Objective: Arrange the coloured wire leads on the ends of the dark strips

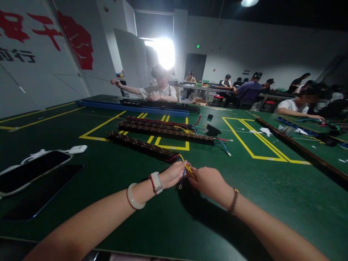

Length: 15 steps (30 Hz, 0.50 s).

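Note:
My left hand point(175, 174) and my right hand point(208, 181) meet over the table, both with fingers closed on a bundle of yellow wires point(189, 170). The wires come from the near end of a long dark strip point(144, 145) that lies slantwise on the table. A blue wire point(183, 178) with a ring terminal point(180, 187) hangs below my left fingers. A thin red wire point(173, 158) runs beside the yellow ones. My fingertips partly hide where the wires end.
More dark strips point(165, 131) with coloured wires lie just beyond, on the green table point(130, 221) with yellow tape. A phone point(34, 170) and a dark flat panel point(46, 192) lie at the left. Co-worker point(160, 90) sits opposite; a long bar point(299, 148) stretches along the right.

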Available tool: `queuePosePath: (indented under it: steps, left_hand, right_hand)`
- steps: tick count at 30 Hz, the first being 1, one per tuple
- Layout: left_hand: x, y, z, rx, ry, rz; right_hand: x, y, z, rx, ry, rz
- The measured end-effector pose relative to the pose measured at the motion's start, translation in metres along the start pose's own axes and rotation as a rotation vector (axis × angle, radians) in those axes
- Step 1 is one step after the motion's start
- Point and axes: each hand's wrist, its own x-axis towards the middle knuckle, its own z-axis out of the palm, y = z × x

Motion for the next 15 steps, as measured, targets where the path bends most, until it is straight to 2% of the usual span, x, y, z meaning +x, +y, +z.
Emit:
queuePosePath:
  steps: [3,10,15]
  left_hand:
    - [0.0007,-0.0020,-0.0015,0.002,-0.044,0.003]
    - [0.0012,-0.0020,-0.0015,-0.065,-0.052,0.003]
    - [0.0009,-0.0014,-0.0013,-0.097,-0.091,0.011]
  right_hand:
    - [0.0000,0.0005,-0.0014,-0.008,-0.030,0.029]
    - [-0.0039,-0.0034,-0.0001,0.005,0.149,-0.082]
    - [-0.0059,-0.0055,-0.0030,-0.086,0.184,-0.089]
